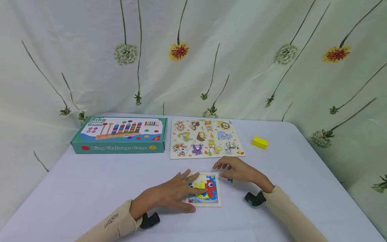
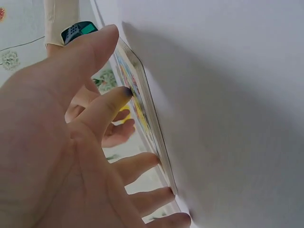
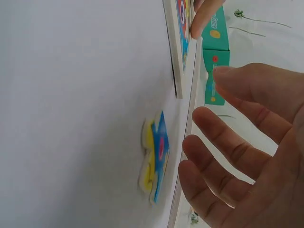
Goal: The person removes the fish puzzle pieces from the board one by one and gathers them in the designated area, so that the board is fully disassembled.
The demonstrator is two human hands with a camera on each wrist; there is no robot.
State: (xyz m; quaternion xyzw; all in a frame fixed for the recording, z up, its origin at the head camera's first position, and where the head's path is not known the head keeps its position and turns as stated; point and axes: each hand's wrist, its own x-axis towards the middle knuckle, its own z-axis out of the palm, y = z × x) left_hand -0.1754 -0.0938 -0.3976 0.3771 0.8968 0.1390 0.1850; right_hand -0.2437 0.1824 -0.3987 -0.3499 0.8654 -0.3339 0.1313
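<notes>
A small framed jigsaw puzzle (image 1: 214, 198) with a red and yellow fish picture lies on the white table. My left hand (image 1: 176, 191) spreads across its left part, fingers extended, covering some of the picture. In the left wrist view, fingertips touch the puzzle's frame (image 2: 151, 111) and picture. To the right, my right hand (image 1: 239, 169) hovers with loosely bent fingers and nothing held. Partly under it in the head view are blue and yellow puzzle pieces (image 1: 231, 180). The right wrist view shows these pieces (image 3: 160, 154) lying close together on the table, apart from the fingers.
Behind the hands lies a wooden animal peg puzzle (image 1: 205, 137). A green Ring Challenge Game box (image 1: 118, 148) stands at the back left, and a yellow block (image 1: 259, 142) sits at the back right. A flower-patterned curtain (image 1: 242, 67) hangs behind the table.
</notes>
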